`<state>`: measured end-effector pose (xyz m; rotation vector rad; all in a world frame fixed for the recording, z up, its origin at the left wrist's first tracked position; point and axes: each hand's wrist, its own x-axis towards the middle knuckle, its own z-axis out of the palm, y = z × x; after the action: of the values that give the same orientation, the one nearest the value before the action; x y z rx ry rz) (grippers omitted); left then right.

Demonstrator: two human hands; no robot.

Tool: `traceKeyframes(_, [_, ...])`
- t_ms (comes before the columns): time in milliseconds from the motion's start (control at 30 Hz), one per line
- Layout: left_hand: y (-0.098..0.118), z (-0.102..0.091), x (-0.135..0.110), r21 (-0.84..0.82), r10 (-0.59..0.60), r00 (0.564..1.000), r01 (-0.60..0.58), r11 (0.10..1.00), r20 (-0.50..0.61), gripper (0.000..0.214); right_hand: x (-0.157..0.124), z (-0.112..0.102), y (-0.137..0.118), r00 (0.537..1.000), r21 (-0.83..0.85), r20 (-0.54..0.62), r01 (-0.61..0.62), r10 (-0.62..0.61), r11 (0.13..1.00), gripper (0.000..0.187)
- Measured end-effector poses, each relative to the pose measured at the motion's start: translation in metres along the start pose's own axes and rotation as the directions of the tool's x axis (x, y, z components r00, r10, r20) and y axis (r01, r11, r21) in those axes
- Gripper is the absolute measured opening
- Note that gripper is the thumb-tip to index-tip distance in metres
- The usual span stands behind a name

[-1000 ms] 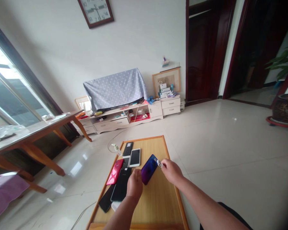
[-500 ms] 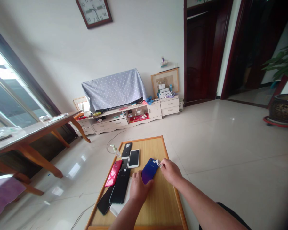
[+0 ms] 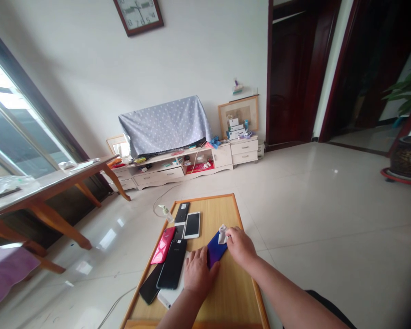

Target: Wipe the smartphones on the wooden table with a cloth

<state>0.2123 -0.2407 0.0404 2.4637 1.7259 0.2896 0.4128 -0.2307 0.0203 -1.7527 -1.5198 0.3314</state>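
A blue-purple smartphone [image 3: 214, 254] lies back up on the small wooden table. My left hand [image 3: 199, 270] grips its lower end, fingers along the left edge and thumb at the lower right. Pinched in my right hand [image 3: 240, 246] is a crumpled white tissue [image 3: 222, 234], which covers the phone's upper end. Just left of my left hand, a black smartphone [image 3: 173, 264] rests on a white object [image 3: 165, 298], partly hidden by my arm. Farther left are a red smartphone [image 3: 163, 246] and a dark one [image 3: 150, 284].
A white smartphone [image 3: 192, 225] and a black one [image 3: 182, 212] lie toward the table's far end, beside a clear pump bottle [image 3: 166, 213]. The wooden rim [image 3: 241, 219] edges the table [image 3: 226, 301]. Beyond stands a low white cabinet [image 3: 164, 177].
The tissue has moved from the phone's upper right corner across its upper back, covering the camera and label there. My left hand still grips the lower end.
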Motion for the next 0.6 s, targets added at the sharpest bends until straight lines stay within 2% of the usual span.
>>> traceKeyframes(133, [-0.005,0.002,-0.006,0.019,0.034,0.999,-0.033,0.999,-0.03,0.063,0.003,-0.006,-0.001,0.999,-0.051,-0.016,0.031,-0.032,0.998,0.024])
traceKeyframes(300, [-0.012,0.003,-0.016,0.038,0.061,0.987,-0.056,0.998,-0.149,0.06,0.006,-0.006,-0.002,0.996,-0.113,0.006,0.088,-0.087,0.99,0.03])
traceKeyframes(467, [-0.018,0.007,-0.021,0.024,0.074,0.975,-0.071,0.997,-0.209,0.052,0.006,0.004,-0.004,0.991,-0.183,0.096,0.113,-0.097,0.977,0.021])
traceKeyframes(600, [-0.02,0.007,-0.02,-0.009,0.064,0.972,-0.067,0.998,-0.226,0.049,0.003,0.017,-0.013,0.99,-0.169,0.125,0.089,-0.068,0.982,0.017])
